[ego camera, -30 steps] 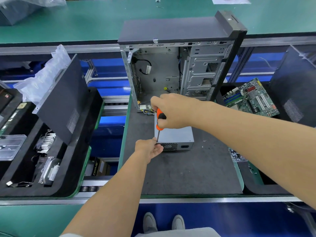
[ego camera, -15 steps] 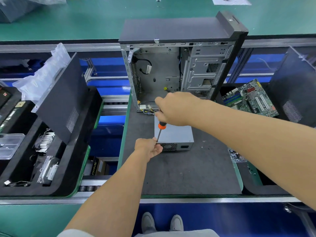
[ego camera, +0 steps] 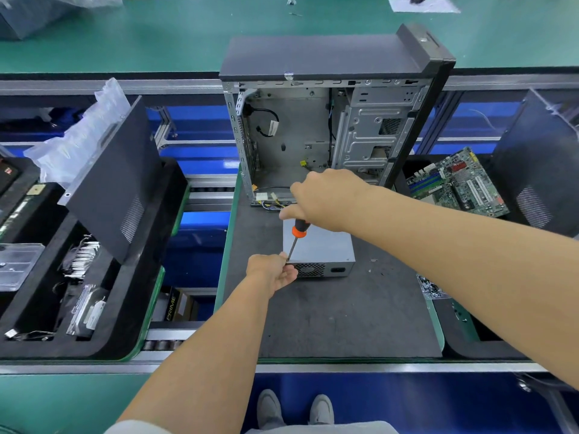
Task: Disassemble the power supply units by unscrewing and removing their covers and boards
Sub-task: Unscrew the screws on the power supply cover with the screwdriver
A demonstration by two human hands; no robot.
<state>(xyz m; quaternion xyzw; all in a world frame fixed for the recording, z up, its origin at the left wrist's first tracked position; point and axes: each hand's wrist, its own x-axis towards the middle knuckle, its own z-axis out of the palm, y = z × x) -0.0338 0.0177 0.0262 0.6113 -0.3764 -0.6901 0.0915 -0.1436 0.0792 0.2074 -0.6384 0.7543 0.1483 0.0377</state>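
Right hand (ego camera: 326,200) around screwdriver (ego camera: 297,234) handle, left hand (ego camera: 272,270) pinching its tip.

Both bare arms are stretched forward. The right hand (ego camera: 326,202) is curled tight around the screwdriver (ego camera: 296,238) handle, knuckles up. The left hand (ego camera: 272,270) is kept lower, fingers bent in, pinching at the tip of the shaft.

Screwdriver (ego camera: 296,238): handle top hidden inside right hand (ego camera: 326,203); tip hidden behind left hand (ego camera: 272,270).
Power supply (ego camera: 322,249): near-left corner covered by left hand; screw not discernible.
Motherboard (ego camera: 457,183): near edge hidden by right forearm.
Shoes (ego camera: 294,411): heels cut off below.
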